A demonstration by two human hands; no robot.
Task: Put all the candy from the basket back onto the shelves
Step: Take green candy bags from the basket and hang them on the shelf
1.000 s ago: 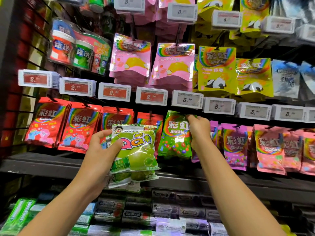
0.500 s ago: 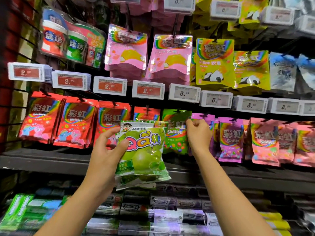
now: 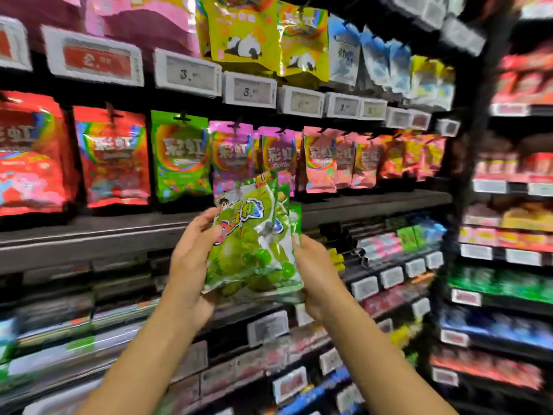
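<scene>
Both hands now hold the green candy bags [image 3: 254, 244] before the shelf's front edge [image 3: 374, 205]: left hand [image 3: 191, 265] and right hand [image 3: 314, 271] curl around them after hanging the green Skittles pouch [image 3: 181, 155]; these likely go next.

Both forearms raised forward, converging. Left hand [image 3: 191, 265] grips green candy bags [image 3: 254, 244] at left edge; right hand [image 3: 314, 271] holds right edge.

view: head, single wide-angle | origin: person's head height, arm's reach from shelves [image 3: 374, 202] | facing: forward, slightly down, angled right along the aisle | framing: both forearms enter from the bottom edge | image: motion-blurred | shared views: none
</scene>
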